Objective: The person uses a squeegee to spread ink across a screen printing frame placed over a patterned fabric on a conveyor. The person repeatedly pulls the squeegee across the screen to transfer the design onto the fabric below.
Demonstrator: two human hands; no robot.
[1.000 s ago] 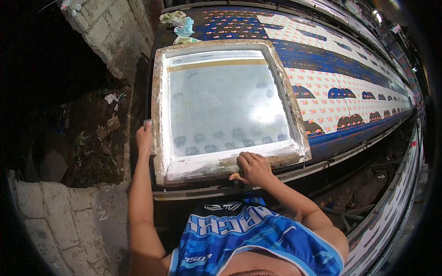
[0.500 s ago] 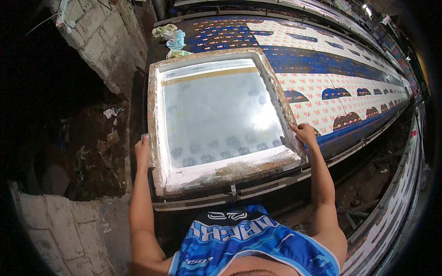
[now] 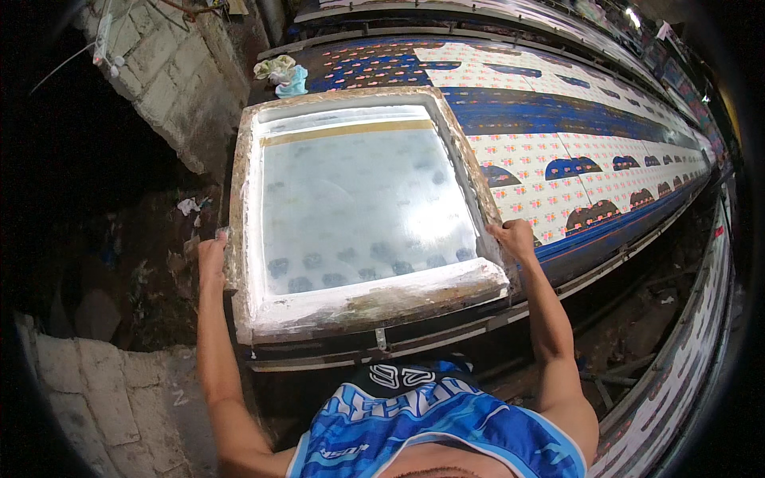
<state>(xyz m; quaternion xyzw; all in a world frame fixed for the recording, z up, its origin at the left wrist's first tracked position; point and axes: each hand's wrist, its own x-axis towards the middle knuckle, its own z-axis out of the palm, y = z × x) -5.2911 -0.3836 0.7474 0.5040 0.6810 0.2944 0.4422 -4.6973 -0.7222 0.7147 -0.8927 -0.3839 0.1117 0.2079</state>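
Observation:
A large screen printing frame (image 3: 370, 211) lies in front of me at the near left end of a long printing table. Its worn wooden rim is smeared with white, and faint dark motifs dot the pale mesh. My left hand (image 3: 212, 259) is closed around the left side of the frame, low down. On the opposite side, my right hand (image 3: 514, 237) grips the right rim near its lower corner. The fingertips of both hands are partly hidden by the wood.
Flower-printed white fabric panels (image 3: 518, 151) run along the blue-stained table (image 3: 510, 111). Crumpled cloths (image 3: 288, 78) lie beyond the frame. A rough block wall (image 3: 171, 76) rises at the left, with a low block ledge (image 3: 96, 390) nearer me. A metal rail (image 3: 446, 328) edges the table.
The frame has shifted left and slightly tilted, with both hands moving along on it. It covers less of the printed fabric at the right and one of the cloths behind it.

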